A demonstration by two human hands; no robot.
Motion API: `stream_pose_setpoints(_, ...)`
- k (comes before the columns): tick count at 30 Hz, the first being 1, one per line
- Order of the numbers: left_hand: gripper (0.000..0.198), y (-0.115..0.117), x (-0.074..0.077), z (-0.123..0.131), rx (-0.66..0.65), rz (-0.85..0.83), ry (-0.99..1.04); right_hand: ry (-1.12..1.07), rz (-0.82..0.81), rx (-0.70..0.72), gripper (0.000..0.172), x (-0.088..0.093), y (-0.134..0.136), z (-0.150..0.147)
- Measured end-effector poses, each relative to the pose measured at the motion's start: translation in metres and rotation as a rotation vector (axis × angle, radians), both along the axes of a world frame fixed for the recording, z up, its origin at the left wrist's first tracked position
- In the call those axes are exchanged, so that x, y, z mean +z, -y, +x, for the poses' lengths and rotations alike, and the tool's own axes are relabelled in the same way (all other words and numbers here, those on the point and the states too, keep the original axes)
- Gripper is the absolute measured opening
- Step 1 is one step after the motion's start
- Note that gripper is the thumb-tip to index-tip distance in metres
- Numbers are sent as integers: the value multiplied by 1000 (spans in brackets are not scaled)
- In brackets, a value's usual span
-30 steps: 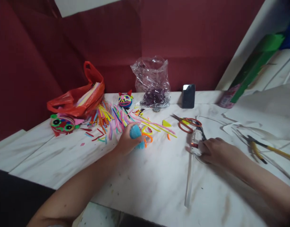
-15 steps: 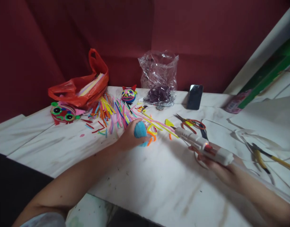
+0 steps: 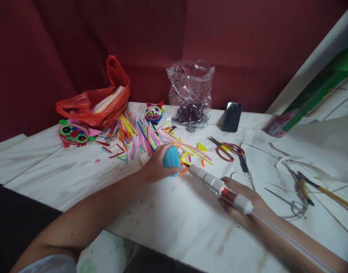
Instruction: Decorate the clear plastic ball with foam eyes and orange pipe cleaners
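My left hand (image 3: 155,165) is wrapped around a blue, ridged ball (image 3: 171,161) just above the table. Orange and yellow pieces (image 3: 185,157) stick out on the ball's right side. In my right hand (image 3: 242,201) is a white glue gun (image 3: 209,180) with a small red light, and a glue stick trails from its back. The gun's dark nozzle meets or nearly meets the orange and yellow pieces; whether it touches cannot be made out. My right fingers are partly hidden behind the gun.
Fuzzy sticks (image 3: 142,138), a red bag (image 3: 105,106) and two decorated balls (image 3: 153,113) (image 3: 73,134) lie behind and left. Farther back are a clear bag (image 3: 192,94) and a phone (image 3: 232,116). Red-handled scissors (image 3: 226,149) and pliers (image 3: 304,187) lie right.
My right hand has moved the glue gun left, bringing its nozzle to the ball's orange and yellow side. My left hand and the ball have shifted slightly right. Small scissors at the right are now uncovered.
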State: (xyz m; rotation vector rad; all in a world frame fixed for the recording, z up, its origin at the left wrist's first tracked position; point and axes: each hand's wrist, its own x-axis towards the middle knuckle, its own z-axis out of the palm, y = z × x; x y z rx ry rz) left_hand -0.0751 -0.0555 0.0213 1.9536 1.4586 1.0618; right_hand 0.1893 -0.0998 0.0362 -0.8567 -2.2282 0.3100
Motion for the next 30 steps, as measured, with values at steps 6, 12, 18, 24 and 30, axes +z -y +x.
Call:
stream_pose_setpoints(6,82,1,2,1,-7,-6,-56,16,85,30,15,-16,-8,0)
stream_pose_setpoints(12,83,2,4,3,4,-14,-53,6,45,73,19,-20,-12,3)
stream_pose_setpoints(18,84,2,3,2,4,-12,-69,69,40,37,19,-18,-12,5)
stream_pose_setpoints(24,84,2,2,2,-1,6,-80,61,6,93,11,-17,-13,9)
stream_pose_setpoints(30,83,3,5,4,-3,-8,-70,85,29,93,12,-17,-14,11)
